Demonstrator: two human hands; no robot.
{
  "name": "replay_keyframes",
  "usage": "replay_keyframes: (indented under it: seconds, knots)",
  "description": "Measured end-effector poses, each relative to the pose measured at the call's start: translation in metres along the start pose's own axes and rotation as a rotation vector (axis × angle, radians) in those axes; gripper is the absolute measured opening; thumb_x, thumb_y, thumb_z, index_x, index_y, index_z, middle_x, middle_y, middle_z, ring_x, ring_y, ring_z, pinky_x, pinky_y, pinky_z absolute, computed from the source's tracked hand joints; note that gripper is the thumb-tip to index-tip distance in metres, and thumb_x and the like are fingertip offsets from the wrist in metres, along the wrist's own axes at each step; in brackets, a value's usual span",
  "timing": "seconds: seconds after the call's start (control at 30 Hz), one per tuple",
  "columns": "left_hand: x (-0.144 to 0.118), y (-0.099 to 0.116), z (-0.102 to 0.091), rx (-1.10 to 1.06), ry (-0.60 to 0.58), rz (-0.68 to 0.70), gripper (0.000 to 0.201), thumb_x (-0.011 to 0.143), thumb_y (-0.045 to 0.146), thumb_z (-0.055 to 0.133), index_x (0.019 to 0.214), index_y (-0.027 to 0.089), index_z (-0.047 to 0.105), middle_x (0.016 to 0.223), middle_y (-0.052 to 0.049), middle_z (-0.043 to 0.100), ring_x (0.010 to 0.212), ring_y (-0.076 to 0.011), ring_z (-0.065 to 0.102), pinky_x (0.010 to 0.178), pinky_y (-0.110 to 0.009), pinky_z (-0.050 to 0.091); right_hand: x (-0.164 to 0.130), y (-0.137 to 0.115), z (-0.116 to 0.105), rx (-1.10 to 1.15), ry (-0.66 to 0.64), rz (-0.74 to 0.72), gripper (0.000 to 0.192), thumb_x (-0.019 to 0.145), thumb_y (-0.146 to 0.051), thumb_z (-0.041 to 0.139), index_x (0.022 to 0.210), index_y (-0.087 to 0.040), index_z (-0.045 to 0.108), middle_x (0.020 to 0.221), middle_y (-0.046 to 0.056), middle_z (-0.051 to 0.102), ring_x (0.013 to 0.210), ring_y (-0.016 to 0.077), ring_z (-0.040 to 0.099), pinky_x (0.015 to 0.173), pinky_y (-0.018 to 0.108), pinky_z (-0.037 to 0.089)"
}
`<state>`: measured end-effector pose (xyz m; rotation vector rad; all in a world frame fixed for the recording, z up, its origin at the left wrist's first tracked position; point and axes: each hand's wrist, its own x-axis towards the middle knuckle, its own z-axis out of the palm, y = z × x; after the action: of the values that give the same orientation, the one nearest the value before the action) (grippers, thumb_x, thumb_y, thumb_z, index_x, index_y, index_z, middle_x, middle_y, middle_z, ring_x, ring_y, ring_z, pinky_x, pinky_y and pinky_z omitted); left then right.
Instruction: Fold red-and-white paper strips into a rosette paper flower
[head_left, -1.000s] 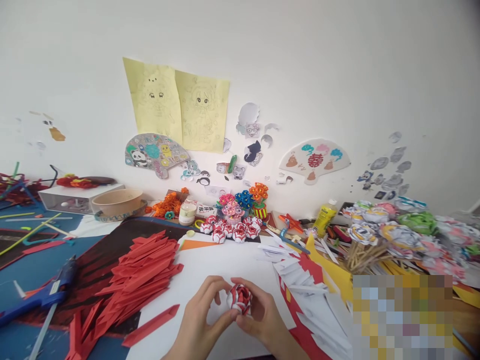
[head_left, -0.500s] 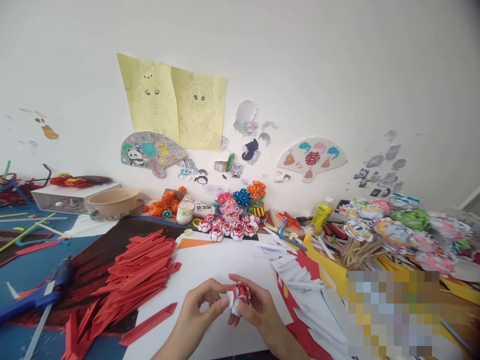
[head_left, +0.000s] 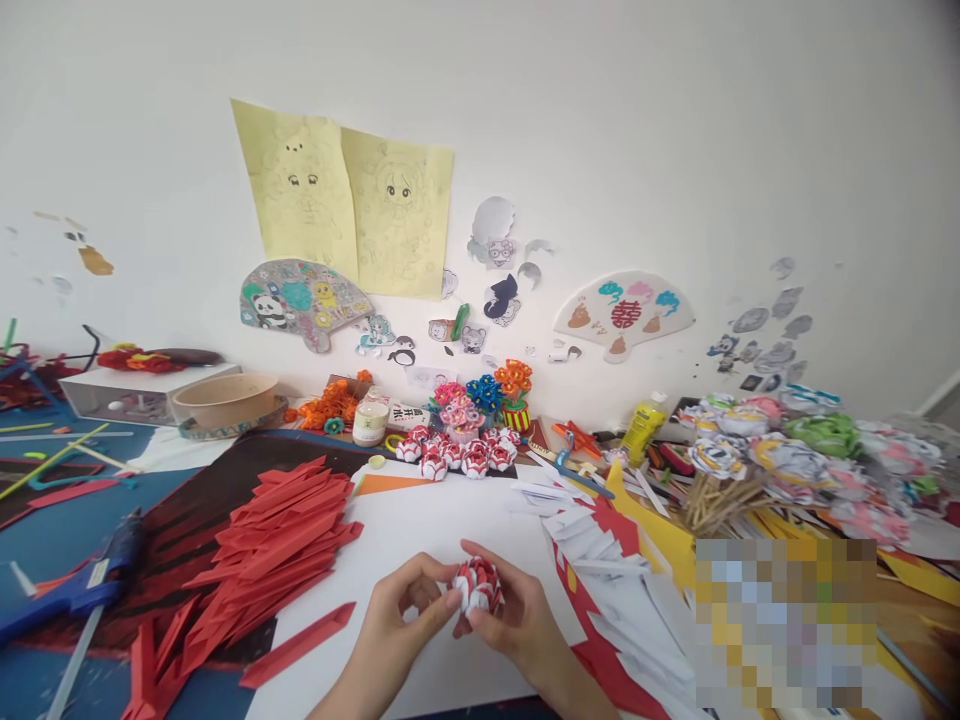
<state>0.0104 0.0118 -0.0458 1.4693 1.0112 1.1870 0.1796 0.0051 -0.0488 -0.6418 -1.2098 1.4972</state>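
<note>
A small red and white folded paper flower is held between both hands just above a white sheet at the table's near edge. My left hand pinches its left side with thumb and fingers. My right hand cups it from the right and below. A pile of folded red paper strips lies to the left of my hands. One loose red strip rests near my left wrist. White folded strips lie to the right.
Several finished red and white flowers sit in a row at the back, near a small jar and a yellow glue bottle. A blue glue gun lies far left. Paper flowers on sticks crowd the right side.
The paper flower has been turned slightly between my fingers and my hands stay in much the same place. The view has shifted a little.
</note>
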Motion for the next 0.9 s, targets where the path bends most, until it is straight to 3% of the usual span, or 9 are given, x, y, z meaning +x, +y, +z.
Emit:
replay_keyframes:
  seconds: [0.2,0.4,0.7,0.9]
  knots:
    - [-0.001,-0.006,0.002,0.008,0.007,0.013,0.033,0.076,0.043,0.071,0.067,0.016,0.055,0.056,0.005,0.051,0.051,-0.0092,0.045,0.057,-0.021,0.035,-0.001,0.005,-0.002,0.009,-0.018,-0.015,0.057,0.076,-0.028,0.076,0.129,-0.021,0.056,0.095,0.006,0.069,0.068,0.0163,0.066,0.068,0.035,0.057]
    - [-0.002,0.0,0.002,0.02,-0.012,0.003,0.034,0.077,0.043,0.069,0.065,0.018,0.05,0.052,0.005,0.053,0.05,-0.0113,0.05,0.055,-0.021,0.035,-0.001,0.005,-0.001,-0.026,-0.015,-0.003,0.058,0.076,-0.032,0.076,0.128,-0.019,0.056,0.097,0.008,0.07,0.069,0.0181,0.067,0.068,0.035,0.056]
    - [-0.003,0.012,0.003,0.106,0.021,-0.01,0.029,0.078,0.044,0.068,0.092,0.018,0.066,0.059,0.002,0.062,0.055,-0.0133,0.053,0.056,-0.021,0.04,-0.001,-0.005,-0.002,-0.16,0.008,0.011,0.066,0.071,-0.034,0.081,0.129,-0.019,0.054,0.094,0.006,0.066,0.079,0.019,0.062,0.075,0.033,0.054]
    - [-0.004,0.021,0.001,0.191,-0.014,-0.017,0.033,0.08,0.046,0.065,0.102,0.021,0.067,0.07,0.0,0.066,0.06,-0.0145,0.054,0.059,-0.022,0.043,-0.005,-0.014,0.001,-0.197,0.006,0.035,0.069,0.071,-0.037,0.08,0.132,-0.019,0.052,0.102,0.007,0.065,0.091,0.0211,0.061,0.084,0.035,0.05]
